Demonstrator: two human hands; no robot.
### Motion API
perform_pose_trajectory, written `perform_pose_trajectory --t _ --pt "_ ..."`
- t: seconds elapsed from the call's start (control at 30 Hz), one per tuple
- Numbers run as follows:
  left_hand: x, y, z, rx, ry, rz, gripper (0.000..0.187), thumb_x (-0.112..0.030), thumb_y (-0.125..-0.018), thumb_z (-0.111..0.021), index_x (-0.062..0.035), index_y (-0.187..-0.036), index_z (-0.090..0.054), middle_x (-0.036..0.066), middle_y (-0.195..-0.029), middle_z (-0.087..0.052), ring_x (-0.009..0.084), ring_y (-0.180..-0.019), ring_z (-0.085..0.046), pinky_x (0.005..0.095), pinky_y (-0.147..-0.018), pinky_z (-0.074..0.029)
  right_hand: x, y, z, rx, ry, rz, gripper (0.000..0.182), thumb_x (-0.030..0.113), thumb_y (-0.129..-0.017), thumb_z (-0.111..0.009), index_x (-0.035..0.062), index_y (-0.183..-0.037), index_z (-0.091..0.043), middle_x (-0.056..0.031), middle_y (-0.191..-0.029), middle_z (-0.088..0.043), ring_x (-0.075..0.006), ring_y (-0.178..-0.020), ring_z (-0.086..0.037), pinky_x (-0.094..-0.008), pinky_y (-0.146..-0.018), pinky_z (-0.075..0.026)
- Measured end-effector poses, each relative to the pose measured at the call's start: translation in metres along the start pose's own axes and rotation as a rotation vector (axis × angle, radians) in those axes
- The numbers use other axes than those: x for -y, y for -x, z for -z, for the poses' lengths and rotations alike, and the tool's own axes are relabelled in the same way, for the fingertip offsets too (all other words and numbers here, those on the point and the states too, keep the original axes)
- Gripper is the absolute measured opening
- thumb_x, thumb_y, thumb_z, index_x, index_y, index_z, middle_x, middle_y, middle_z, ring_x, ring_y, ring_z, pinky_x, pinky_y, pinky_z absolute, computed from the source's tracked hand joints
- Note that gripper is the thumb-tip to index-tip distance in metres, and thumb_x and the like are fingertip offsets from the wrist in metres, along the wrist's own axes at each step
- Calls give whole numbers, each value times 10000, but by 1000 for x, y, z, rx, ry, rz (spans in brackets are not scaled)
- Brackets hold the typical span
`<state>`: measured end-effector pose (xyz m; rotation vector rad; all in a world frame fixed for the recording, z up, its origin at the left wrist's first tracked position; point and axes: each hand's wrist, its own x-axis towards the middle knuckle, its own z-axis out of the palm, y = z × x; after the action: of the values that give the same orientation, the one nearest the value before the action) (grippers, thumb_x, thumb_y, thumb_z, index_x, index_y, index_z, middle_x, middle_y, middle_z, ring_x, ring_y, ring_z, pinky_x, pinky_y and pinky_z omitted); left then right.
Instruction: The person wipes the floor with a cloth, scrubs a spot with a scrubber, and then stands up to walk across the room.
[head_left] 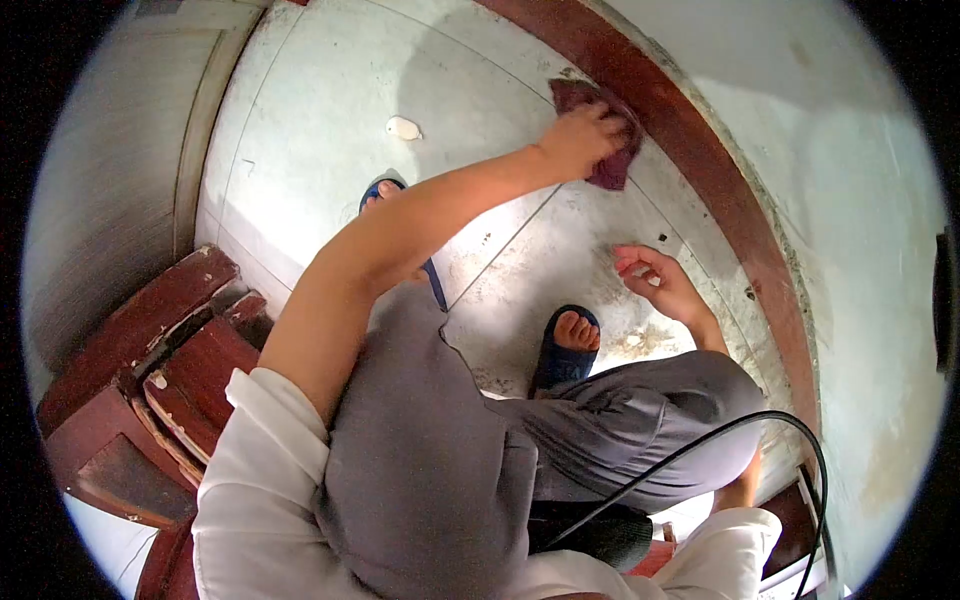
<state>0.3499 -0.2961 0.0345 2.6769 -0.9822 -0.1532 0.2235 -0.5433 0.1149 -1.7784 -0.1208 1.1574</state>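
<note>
Tiles [330, 80] stained, cloth [614, 172] held under left fingers [606, 122], red baseboard [732, 205], pale wall [880, 220]

Below me I see a pale tiled floor [330, 80], crossed by thin dark joints and smudged brown near the centre of the frame. A dark red skirting [722, 180] curves down the right side against a pale, patchy wall [870, 250]. A greyish panel [110, 150] fills my upper left; chipped red woodwork [205, 370] stands lower left. Bright light whitens the tiles left of centre.
</note>
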Motion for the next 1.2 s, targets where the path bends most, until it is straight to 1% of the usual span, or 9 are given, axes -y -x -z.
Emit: perform_pose_trajectory --t 0.13,0.27,0.4,0.57,0.7,0.77,0.9,1.0,1.2 --pt "-27 -6 2 54 -15 -263 569 -215 -721 -755 -155 -1276 -645 111 -1403 -535 402 -1292 -474 521 -1059 -438 -25 10 -11 -23 -32 -21 397 47 -917 -657 99 -1308 -612 -1 -1087 -676 -117 -972 -612 -283 -838 -463" --pt "12 17 34 -314 264 -63 485 -174 -702 -745 -167 -1181 -673 99 -1221 -634 358 -1110 -569 450 -971 -486 -30 12 -18 -17 39 6 424 50 -904 -672 103 -1319 -604 -5 -1114 -693 -119 -966 -630 -277 -803 -490" --pt "82 63 83 -543 82 301 410 -144 -695 -716 -163 -1104 -710 104 -1148 -667 350 -1107 -592 444 -920 -525 -28 5 -25 -12 24 26 401 52 -911 -666 100 -1305 -612 6 -1085 -688 -110 -958 -620 -273 -806 -478" --pt "144 77 89 -421 226 656 697 -204 -695 -817 -73 -1330 -563 231 -1336 -535 426 -1204 -528 466 -1054 -438 -24 -9 -31 -32 8 68 380 66 -900 -677 85 -1276 -625 -23 -1059 -697 -136 -922 -637 -287 -780 -521" --pt "199 81 35 -408 75 444 854 -252 -741 -800 -114 -1492 -417 198 -1483 -446 449 -1377 -375 479 -1124 -378 -10 -16 -27 -37 138 123 353 90 -896 -679 69 -1246 -635 -48 -1054 -696 -159 -888 -649 -308 -770 -533" --pt "201 68 38 -525 -6 314 457 -191 -752 -758 -89 -1188 -667 151 -1208 -645 391 -1052 -622 468 -947 -511 -1 -17 -22 -36 139 93 341 114 -899 -667 82 -1238 -641 -56 -1054 -695 -165 -895 -648 -312 -761 -529" --pt "198 55 22 -318 -115 252 447 -206 -756 -727 -92 -1184 -668 159 -1196 -646 400 -1065 -624 482 -945 -516 2 -17 -23 -53 57 53 353 45 -916 -635 83 -1267 -631 6 -1056 -677 -107 -934 -614 -266 -769 -476" --pt "101 24 36 -187 -105 286 422 -120 -697 -714 -143 -1118 -715 122 -1191 -652 349 -1104 -617 442 -941 -522 -10 -16 -29 -57 32 53 349 67 -927 -642 96 -1275 -630 11 -1049 -681 -104 -931 -612 -263 -765 -472" --pt "34 11 10 -193 -30 110 444 -77 -726 -689 -155 -1163 -711 110 -1259 -639 330 -1154 -607 431 -955 -515 -22 0 -28 -65 34 -9 359 53 -935 -648 114 -1288 -632 17 -1050 -684 -95 -940 -606 -257 -773 -469"
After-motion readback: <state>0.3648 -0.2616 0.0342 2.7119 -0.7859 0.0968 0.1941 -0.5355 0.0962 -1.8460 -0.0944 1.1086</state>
